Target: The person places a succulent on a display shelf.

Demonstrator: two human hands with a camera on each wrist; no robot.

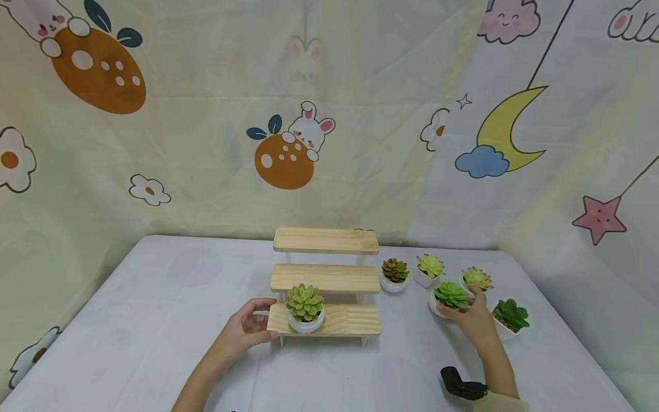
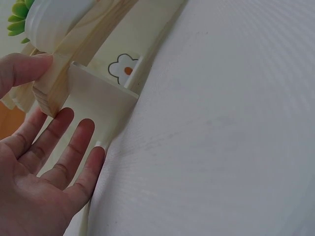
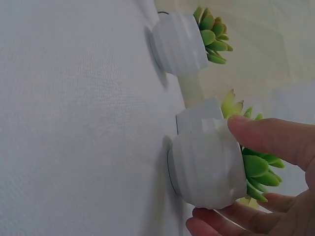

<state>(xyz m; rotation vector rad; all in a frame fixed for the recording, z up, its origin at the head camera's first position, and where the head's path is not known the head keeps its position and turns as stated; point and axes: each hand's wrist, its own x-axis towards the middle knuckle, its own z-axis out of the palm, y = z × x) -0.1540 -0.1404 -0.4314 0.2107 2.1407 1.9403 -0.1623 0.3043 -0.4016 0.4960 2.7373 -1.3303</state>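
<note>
A three-tier wooden stand (image 1: 324,278) with pale supports is on the white-covered table. My left hand (image 1: 239,332) grips the left end of its lowest board, with the thumb (image 2: 29,69) on the board's edge and the fingers spread by its underside. On that board sits a light green succulent in a round white pot (image 1: 306,324). To the right, my right hand (image 1: 480,327) holds a bright green potted succulent (image 1: 449,294) around its white ribbed pot (image 3: 206,167). The thumb is at the rim and the fingers at the opposite side; the pot appears to rest on the table.
Around my right hand stand a reddish-green potted succulent (image 1: 394,272), a yellow-green one (image 1: 429,268), another yellow-green one (image 1: 477,278) and a dark green one (image 1: 511,315). A black strap-like piece (image 1: 463,386) is by the right wrist. A patterned cloth (image 1: 206,114) hangs behind the table.
</note>
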